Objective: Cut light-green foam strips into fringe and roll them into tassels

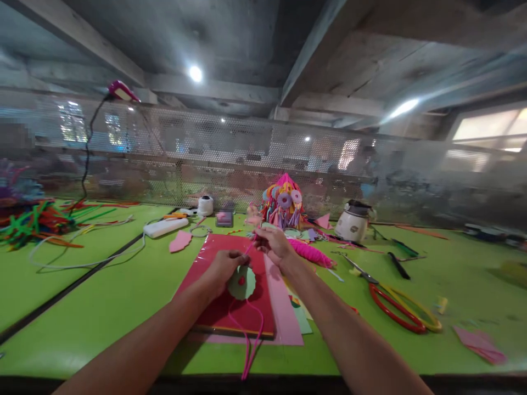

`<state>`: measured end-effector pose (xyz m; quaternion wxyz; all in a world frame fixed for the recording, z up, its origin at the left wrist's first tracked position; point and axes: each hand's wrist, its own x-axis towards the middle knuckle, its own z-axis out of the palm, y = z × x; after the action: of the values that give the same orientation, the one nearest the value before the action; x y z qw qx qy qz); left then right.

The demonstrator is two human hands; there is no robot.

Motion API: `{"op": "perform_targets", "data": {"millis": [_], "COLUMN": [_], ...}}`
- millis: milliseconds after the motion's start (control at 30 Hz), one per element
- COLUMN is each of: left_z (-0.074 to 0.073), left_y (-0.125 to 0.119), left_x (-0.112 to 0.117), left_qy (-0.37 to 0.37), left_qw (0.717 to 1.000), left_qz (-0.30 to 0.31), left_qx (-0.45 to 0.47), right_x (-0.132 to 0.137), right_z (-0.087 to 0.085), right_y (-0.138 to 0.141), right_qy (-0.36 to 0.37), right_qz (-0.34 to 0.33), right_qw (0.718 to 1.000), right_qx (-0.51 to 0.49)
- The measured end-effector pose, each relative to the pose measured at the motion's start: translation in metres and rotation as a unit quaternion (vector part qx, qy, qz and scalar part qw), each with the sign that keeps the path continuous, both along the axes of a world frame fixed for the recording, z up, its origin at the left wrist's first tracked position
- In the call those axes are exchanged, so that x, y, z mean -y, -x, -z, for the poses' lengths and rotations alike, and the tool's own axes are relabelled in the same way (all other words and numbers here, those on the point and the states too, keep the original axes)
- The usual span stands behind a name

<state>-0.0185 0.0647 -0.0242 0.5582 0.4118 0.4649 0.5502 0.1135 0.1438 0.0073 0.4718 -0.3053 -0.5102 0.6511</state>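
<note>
Over a stack of red sheets (pixel 209 258), my left hand (pixel 222 271) pinches the top of a light green scalloped paper ring (pixel 249 282) with a small hole in its middle. A pink cord (pixel 247 351) hangs below the ring in a loop, its ends trailing past the front of the stack. Higher and to the right, my right hand (pixel 272 244) is closed, fingertips together on the upper part of the pink cord rising from the ring. The exact grip of both sets of fingertips is partly hidden.
Pink paper (pixel 288 323) lies under the stack. To the right are large red-and-yellow-handled scissors (pixel 395 307), a black-handled tool (pixel 398 266) and a white jug (pixel 353 222). Behind hangs a tasselled colourful ornament (pixel 284 203). A white power strip (pixel 166 227) and pipe cleaners (pixel 37 222) lie left.
</note>
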Motion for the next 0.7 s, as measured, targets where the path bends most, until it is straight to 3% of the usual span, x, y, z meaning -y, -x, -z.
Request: {"op": "perform_targets", "data": {"millis": [400,700], "left_z": [-0.001,0.002], "left_y": [-0.002,-0.006], "left_x": [0.000,-0.005], "left_qy": [-0.017,-0.041], "left_qw": [0.999,0.993], "left_qz": [-0.011,-0.030], "left_qx": [-0.051,-0.105], "right_x": [0.000,-0.010], "right_z": [-0.002,0.017], "right_y": [0.002,0.003], "right_qy": [-0.026,-0.011], "right_qz": [0.018,0.029], "right_qw": [0.999,0.998], "right_qx": [0.002,0.063]}}
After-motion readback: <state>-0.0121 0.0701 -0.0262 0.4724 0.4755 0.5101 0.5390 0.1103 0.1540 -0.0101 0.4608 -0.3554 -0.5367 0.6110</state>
